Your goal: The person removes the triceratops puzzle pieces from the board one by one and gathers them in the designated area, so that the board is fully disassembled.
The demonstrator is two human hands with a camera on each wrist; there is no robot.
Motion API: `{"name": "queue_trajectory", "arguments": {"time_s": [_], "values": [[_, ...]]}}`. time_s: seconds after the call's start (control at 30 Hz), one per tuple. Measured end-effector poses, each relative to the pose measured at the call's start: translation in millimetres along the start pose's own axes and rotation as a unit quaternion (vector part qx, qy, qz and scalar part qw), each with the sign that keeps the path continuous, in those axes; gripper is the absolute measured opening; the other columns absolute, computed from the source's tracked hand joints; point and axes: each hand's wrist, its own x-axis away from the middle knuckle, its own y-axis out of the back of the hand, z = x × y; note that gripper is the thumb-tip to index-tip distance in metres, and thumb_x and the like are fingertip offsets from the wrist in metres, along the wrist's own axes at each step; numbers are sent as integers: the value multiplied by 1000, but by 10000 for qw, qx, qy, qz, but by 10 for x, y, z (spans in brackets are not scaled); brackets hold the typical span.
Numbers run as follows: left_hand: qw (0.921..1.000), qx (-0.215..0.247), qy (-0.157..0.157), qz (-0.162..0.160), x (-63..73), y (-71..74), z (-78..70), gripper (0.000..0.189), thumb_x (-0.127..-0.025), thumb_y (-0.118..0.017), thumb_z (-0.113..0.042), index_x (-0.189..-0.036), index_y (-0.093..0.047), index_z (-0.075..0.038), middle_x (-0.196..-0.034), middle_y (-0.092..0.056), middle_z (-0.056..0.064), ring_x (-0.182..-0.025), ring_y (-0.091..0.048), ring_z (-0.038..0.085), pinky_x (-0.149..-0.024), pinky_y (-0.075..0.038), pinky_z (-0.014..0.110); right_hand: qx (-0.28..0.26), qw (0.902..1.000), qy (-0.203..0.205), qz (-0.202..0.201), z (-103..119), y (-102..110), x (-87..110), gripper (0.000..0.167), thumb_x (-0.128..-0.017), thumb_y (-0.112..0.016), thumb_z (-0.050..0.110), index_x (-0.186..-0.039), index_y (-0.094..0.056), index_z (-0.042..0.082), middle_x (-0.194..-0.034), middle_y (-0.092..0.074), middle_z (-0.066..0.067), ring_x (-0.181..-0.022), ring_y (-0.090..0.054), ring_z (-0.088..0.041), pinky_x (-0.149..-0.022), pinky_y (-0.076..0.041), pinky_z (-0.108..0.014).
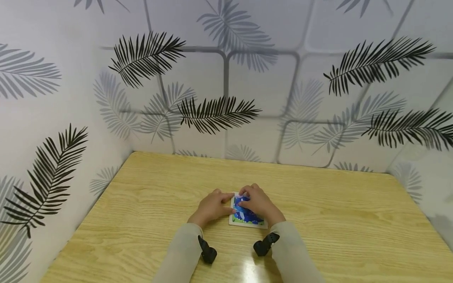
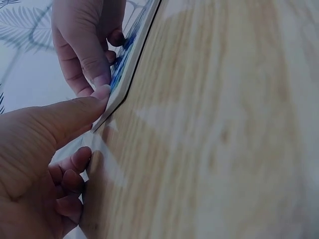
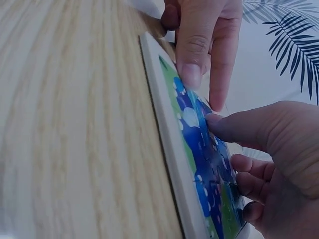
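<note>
A small jigsaw puzzle (image 1: 247, 217) with a blue cartoon dinosaur on green lies flat on the table in its pale frame. At its left side, my left hand (image 1: 214, 206) holds the frame, thumb near the edge and index finger by the far left corner. My right hand (image 1: 260, 202) is over the upper right part, thumb and index finger bent together on the picture. In the right wrist view, the right thumb (image 3: 217, 122) presses the picture and the other fingers curl along the far edge. Its index fingertip is hidden there. Piece seams show across the picture (image 3: 204, 164).
The wood-grain table (image 1: 159, 181) extends around the puzzle on every side. Behind it and to the sides are pale walls (image 1: 262, 133) with a feather-like leaf pattern. A small black camera (image 1: 208, 253) is strapped to the left wrist, another camera (image 1: 262, 247) to the right.
</note>
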Motion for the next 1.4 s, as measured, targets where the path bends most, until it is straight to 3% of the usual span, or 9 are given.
{"name": "queue_trajectory", "arguments": {"time_s": [0.4,0.57,0.7,1.07,1.4], "values": [[9998,183,14,98,6,28,-26,61,-80,-75,-37,-134,-56,-19,-86,-47,0,-72,-42,17,-64,-32,29,-148,9996,-202,102,28,3,-8,21,-86,-69,12,-102,-56,12,-100,-48,-8,-92,-47,-24,-88,-42,-45],[9999,131,-11,34,21,70,-1,61,-79,-76,-37,-133,-57,-18,-87,-47,0,-72,-42,16,-66,-34,30,-566,9983,-144,-28,48,-30,-45,20,-86,-69,10,-101,-55,12,-98,-52,-7,-90,-50,-23,-86,-42,-44],[9997,219,-70,0,20,80,-14,60,-78,-77,-35,-133,-58,-17,-88,-48,2,-73,-41,17,-66,-34,30,-1095,9933,-311,-184,36,-32,-50,15,-89,-65,10,-102,-57,10,-95,-56,-5,-89,-52,-22,-85,-43,-42],[9994,341,-7,17,7,-25,-68,59,-79,-77,-34,-132,-57,-18,-86,-46,2,-70,-39,17,-64,-32,29,-1679,9812,-626,-712,-73,-1,0,6,-90,-62,8,-96,-64,6,-85,-57,-4,-79,-51,-18,-73,-42,-32],[9988,321,362,55,10,1,-83,60,-78,-77,-36,-132,-58,-22,-87,-46,0,-75,-42,16,-69,-35,30,-2295,9651,-687,-1060,-334,223,132,13,-94,-57,7,-104,-60,1,-91,-57,-9,-81,-50,-19,-68,-43,-26]]}}
